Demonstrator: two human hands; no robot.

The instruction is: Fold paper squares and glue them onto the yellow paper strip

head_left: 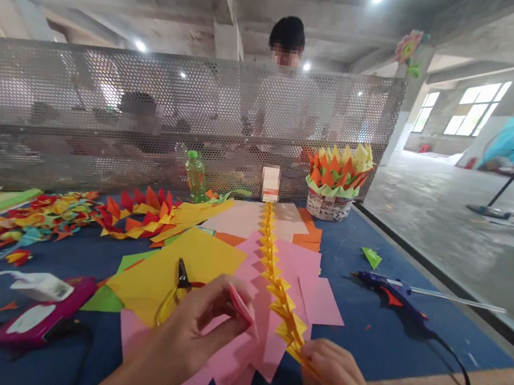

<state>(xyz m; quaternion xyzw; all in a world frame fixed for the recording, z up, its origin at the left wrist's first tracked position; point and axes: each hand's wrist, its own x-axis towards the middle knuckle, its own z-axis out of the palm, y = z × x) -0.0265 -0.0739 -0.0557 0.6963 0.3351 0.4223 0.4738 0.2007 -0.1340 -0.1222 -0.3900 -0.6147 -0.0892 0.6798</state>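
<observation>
My left hand (199, 322) pinches a small folded piece of pink paper (240, 306) between thumb and fingers, above the pink sheets. My right hand (336, 375) is closed on the near end of a long chain of folded yellow paper (285, 309), which stretches away across the table. Pink paper sheets (292, 262) lie loosely fanned under both hands. Just left of my left hand, scissors (182, 278) with dark blades and yellow handles rest on a yellow sheet (146, 285).
A glue gun (391, 293) with its cord lies at right, near a green folded piece (371, 257). Behind stand a paper-petalled basket (329, 206), a green-capped bottle (195, 177) and a perforated metal screen (178, 103). A magenta power strip (43, 315) sits at left. A person (284, 93) is beyond the screen.
</observation>
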